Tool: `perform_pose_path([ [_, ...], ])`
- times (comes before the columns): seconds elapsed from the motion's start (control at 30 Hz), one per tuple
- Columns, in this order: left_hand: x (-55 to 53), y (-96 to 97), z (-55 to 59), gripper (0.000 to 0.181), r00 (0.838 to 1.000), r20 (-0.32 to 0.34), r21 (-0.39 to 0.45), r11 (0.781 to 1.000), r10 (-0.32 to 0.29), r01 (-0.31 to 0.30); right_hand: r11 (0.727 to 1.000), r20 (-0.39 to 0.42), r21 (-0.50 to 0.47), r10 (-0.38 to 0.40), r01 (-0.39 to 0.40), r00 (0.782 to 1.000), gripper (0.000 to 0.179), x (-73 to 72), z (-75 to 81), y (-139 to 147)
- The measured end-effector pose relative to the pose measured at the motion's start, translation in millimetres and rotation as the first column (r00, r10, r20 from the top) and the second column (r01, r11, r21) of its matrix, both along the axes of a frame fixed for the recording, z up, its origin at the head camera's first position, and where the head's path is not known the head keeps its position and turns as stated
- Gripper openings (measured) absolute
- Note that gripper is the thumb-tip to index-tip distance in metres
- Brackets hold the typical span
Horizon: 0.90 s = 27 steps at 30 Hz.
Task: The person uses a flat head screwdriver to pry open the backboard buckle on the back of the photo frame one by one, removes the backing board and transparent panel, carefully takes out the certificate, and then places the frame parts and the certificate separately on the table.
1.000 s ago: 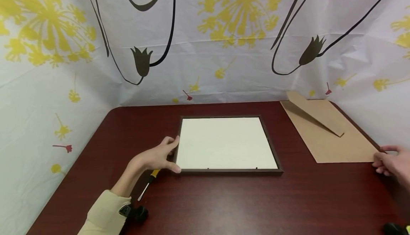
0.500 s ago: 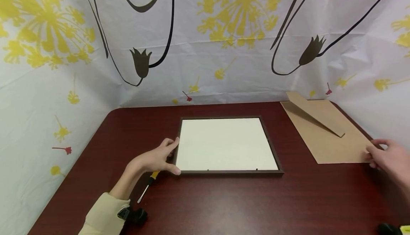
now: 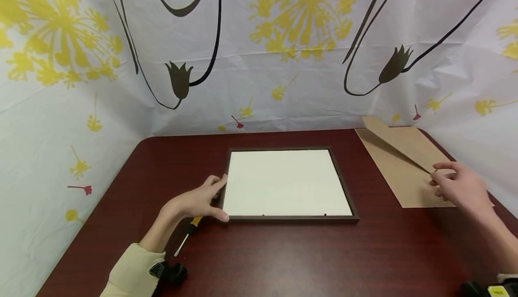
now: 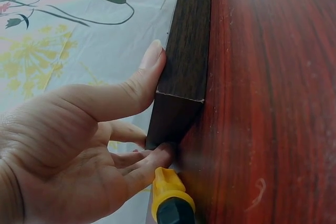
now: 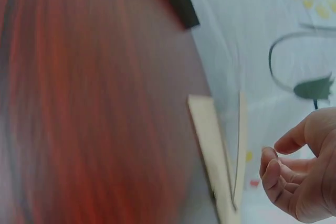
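Two hands, one picture frame (image 3: pixel 291 219), one white panel (image 3: pixel 285 182) set within it, one brown cardboard sheet (image 3: pixel 417 193) with one narrow flap (image 3: pixel 398 144) standing tilted up from it, and one screwdriver (image 3: pixel 191 228) show in the head view, all at one dark red table (image 3: pixel 275 261) in front of a white cloth (image 3: pixel 263 77) printed with plants. Two small dark marks sit along the panel's near edge. The left hand (image 3: pixel 200 198), left of centre in the head view, grips the frame's near left corner: its thumb is spread from the fingers and presses the near side, while the fingers bend round the left end, as the left wrist view also shows. The right hand (image 3: pixel 461 187), at the right of the head view, has its fingers loosely curved, with a small gap between the tips of thumb and forefinger; it hangs over the near right part of the cardboard sheet, its fingertips just beside the flap's near end, and in the right wrist view hand and flap appear apart. The frame lies flat in the middle of the head view, its left side directly against the left hand's fingers and its right side well apart from the right hand. The cardboard sheet lies at the right, its flap slanting from upper left toward the right fingertips. The screwdriver lies lower left, its yellow and black handle just below the left hand; whether they touch cannot be told.
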<state>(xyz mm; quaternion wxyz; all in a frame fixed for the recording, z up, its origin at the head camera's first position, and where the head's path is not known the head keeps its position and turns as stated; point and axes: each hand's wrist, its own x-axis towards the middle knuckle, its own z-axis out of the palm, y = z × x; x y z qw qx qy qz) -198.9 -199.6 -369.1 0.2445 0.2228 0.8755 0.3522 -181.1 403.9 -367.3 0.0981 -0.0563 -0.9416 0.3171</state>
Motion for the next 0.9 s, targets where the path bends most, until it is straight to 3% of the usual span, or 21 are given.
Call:
perform_pose_path([
  [0.17,1.1,0.8,0.6,0.114,1.000,0.016,-0.013,1.000,0.007,-0.007,0.988,-0.049,-0.052,0.144,-0.146,0.988,0.039,-4.7,10.3,-28],
  [0.4,5.7,4.7,6.3,0.113,1.000,0.017,-0.050,0.999,-0.015,0.016,0.964,-0.090,-0.061,0.254,-0.260,0.963,0.032,-11.2,17.5,-74],
  [0.6,4.4,6.2,9.1,0.098,0.998,-0.058,-0.047,0.999,0.011,-0.014,0.946,-0.047,-0.087,0.309,-0.312,0.950,0.030,-18.8,19.7,-105],
  [0.73,-0.8,6.7,5.5,0.086,0.991,-0.130,-0.018,0.999,0.036,-0.039,0.915,-0.010,-0.106,0.390,-0.389,0.921,0.030,-29.0,16.0,-122],
  [0.9,-8.7,9.6,0.7,0.081,0.986,-0.159,-0.003,0.999,0.052,-0.053,0.878,0.063,-0.139,0.470,-0.459,0.880,0.031,-45.7,9.6,-140],
])
